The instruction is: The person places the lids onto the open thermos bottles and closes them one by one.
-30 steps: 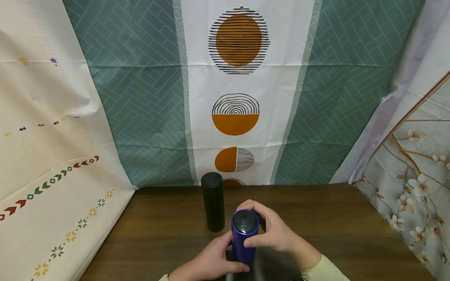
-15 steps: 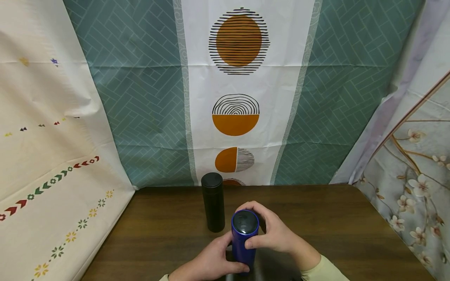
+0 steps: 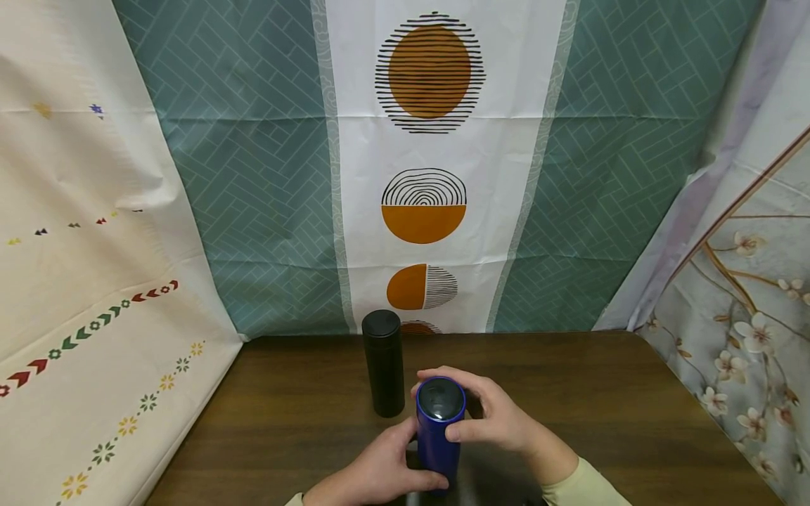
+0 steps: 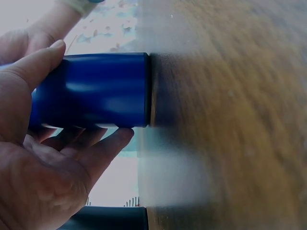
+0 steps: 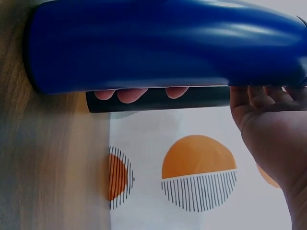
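Observation:
A blue thermos flask (image 3: 438, 450) with a shiny dark top stands upright at the front middle in the head view. Low on its body, my left hand (image 3: 382, 469) grips it between thumb and fingers. My right hand (image 3: 493, 414) reaches around the flask's upper end, thumb on the near right side and fingers curving behind. In the left wrist view the dark base of the flask (image 4: 100, 91) is right at the wooden surface. The right wrist view has right-hand fingers (image 5: 256, 96) against the upper body, with left fingertips (image 5: 132, 95) lower down.
A black flask (image 3: 386, 376) stands upright just behind and left of the blue one. The brown wooden table (image 3: 569, 379) ends at a patterned green and white cloth (image 3: 266, 232). Printed cloths hang at left (image 3: 107, 337) and right (image 3: 734, 330).
My right thumb has slid slightly right across the flask's upper body, and its fingers have come further left around the back. The left hand and both flasks stay in place.

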Motion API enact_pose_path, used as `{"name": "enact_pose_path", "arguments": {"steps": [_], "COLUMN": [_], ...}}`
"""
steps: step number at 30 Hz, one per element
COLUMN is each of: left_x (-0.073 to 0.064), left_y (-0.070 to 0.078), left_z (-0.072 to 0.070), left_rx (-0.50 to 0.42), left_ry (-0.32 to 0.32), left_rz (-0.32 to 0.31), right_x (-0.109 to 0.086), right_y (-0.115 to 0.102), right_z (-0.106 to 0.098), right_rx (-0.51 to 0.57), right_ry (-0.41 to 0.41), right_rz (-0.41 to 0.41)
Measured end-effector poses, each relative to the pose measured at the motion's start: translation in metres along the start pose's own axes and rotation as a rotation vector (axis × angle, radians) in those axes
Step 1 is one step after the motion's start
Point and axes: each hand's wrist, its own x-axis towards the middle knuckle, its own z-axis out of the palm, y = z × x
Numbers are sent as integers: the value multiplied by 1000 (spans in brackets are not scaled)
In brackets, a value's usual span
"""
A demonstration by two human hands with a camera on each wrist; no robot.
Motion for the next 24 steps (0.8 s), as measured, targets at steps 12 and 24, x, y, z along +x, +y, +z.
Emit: {"name": "enact_pose_path", "arguments": {"steps": [12, 24], "left_x": [2, 2], "left_y": [4, 5], "left_z": [2, 2], "left_rx": [-9, -18], "left_ry": [19, 8], "left_rz": [26, 35], "right_x": [3, 4], "right_y": [2, 2], "right_z": [0, 5], "right_rx": [-131, -110], "right_ry": [72, 122], "right_rz": [-28, -32]}}
